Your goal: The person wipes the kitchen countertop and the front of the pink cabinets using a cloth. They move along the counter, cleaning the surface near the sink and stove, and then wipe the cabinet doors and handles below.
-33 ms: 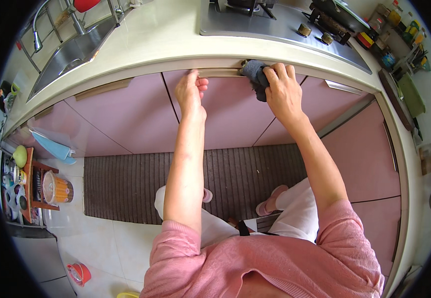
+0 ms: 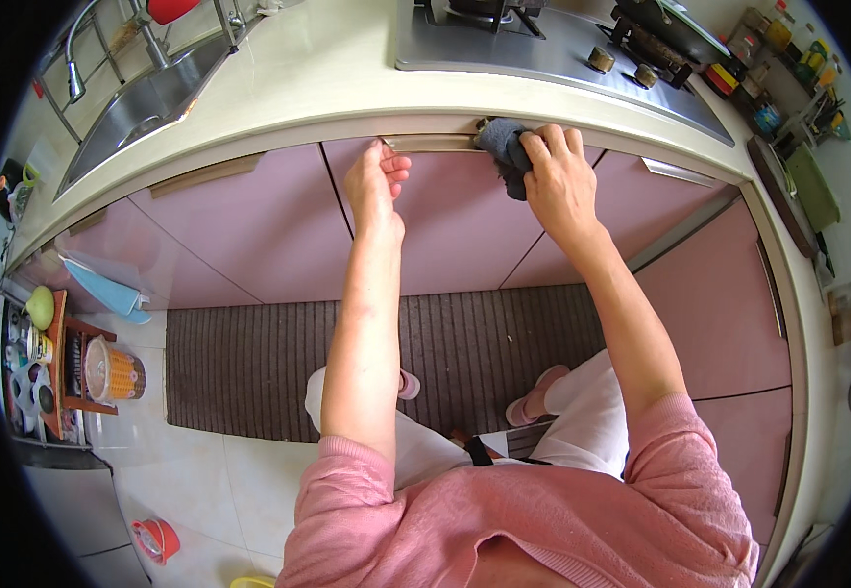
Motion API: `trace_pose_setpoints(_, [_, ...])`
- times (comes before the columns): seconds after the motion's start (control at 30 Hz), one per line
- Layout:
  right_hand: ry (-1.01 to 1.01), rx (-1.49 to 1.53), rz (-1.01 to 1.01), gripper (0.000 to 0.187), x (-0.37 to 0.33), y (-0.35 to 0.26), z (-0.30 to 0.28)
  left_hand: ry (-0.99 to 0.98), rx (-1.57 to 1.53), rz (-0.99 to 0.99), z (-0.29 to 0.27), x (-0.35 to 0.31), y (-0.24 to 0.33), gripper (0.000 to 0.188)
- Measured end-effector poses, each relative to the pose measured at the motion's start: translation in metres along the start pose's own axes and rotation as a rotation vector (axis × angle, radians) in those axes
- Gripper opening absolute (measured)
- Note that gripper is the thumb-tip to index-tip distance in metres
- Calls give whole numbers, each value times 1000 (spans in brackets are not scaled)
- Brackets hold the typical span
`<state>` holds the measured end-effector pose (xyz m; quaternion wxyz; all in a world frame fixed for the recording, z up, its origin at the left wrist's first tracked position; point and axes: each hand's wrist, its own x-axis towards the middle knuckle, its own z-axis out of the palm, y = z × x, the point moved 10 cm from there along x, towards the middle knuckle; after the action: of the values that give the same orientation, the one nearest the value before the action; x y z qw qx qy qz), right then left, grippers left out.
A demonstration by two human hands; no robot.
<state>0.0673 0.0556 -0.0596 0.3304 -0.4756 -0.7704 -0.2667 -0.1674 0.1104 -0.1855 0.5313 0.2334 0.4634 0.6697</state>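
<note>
Your right hand [image 2: 560, 184] closes its fingers around the dark grey cloth [image 2: 505, 152], at the right end of the cabinet handle [image 2: 435, 143]. Your left hand [image 2: 374, 186], loosely half-curled and empty, sits by the handle's left end.

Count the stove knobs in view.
2: the left knob and the right knob, side by side near the front edge of the steel stove. None appears hidden.
</note>
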Motion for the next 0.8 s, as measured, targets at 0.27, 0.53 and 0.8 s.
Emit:
trace_pose_setpoints(0.27, [-15,-38,-41,26,10,-31,3,-28,147,91,-54,-15,-26,18])
trace_pose_setpoints(0.53, [-127,120,-297,22,49,-157,60,-223,397,-121,-86,-67,-101,27])
trace_pose_setpoints(0.8, [97,-28,64,35,-27,53,-19,41,542,-119,-247,-89,-93,17])
